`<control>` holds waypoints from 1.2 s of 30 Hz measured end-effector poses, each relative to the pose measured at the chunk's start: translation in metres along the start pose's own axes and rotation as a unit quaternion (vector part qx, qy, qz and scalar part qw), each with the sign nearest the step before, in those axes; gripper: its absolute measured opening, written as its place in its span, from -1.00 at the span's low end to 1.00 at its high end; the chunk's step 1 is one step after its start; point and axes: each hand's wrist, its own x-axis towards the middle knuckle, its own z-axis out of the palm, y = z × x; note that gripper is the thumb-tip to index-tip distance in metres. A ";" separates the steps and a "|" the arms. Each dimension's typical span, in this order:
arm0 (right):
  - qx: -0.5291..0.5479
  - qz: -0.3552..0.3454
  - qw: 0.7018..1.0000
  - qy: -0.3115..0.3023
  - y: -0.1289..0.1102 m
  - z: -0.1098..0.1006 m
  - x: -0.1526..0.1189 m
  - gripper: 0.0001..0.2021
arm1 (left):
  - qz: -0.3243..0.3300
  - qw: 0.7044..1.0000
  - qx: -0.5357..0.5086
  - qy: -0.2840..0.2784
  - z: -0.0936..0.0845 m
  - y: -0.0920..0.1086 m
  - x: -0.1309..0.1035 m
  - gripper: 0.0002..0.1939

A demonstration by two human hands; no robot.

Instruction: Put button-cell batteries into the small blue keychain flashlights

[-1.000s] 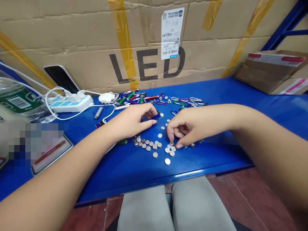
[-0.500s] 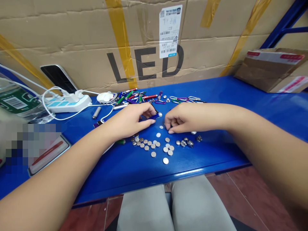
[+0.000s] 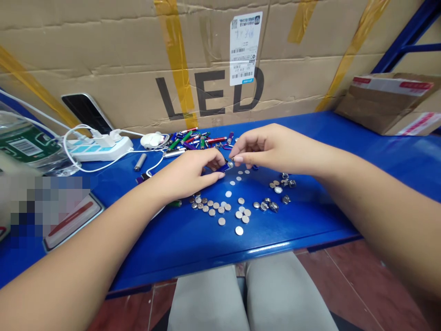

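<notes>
Pinching blue tube (image 3: pixel 222 168), left fingers (image 3: pixel 215 162), right fingers (image 3: pixel 237 158) touching its tip

Glossy blue metal shelf (image 3: pixel 193 248): small silver button batteries (image 3: pixel 220 209) scattered centre-front; coloured mini keychain torches (image 3: pixel 193 138) at back; white power strip (image 3: pixel 99 149) w/ cables, far left.

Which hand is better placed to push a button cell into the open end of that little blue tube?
Probably the right hand: its pinched fingertips sit right at the blue tube's open end, seemingly with a button cell there. The left hand grips the tube.
</notes>
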 end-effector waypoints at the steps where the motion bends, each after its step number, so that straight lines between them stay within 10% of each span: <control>1: 0.001 0.000 1.000 -0.009 0.000 0.001 0.000 -0.74 | 0.001 1.000 0.001 0.000 0.000 0.000 0.000 -0.85; 18: -0.148 0.044 0.988 0.028 0.011 -0.012 0.004 -0.73 | -0.021 1.000 -0.009 0.010 0.000 -0.001 0.001 -0.82; 28: -0.206 0.096 0.963 -0.145 0.021 -0.020 0.002 -0.68 | -0.051 0.998 -0.024 0.010 -0.001 0.002 -0.001 -0.84; 36: -0.199 0.095 0.967 -0.131 0.020 -0.020 0.004 -0.72 | -0.073 0.997 -0.030 0.001 -0.001 0.001 -0.001 -0.81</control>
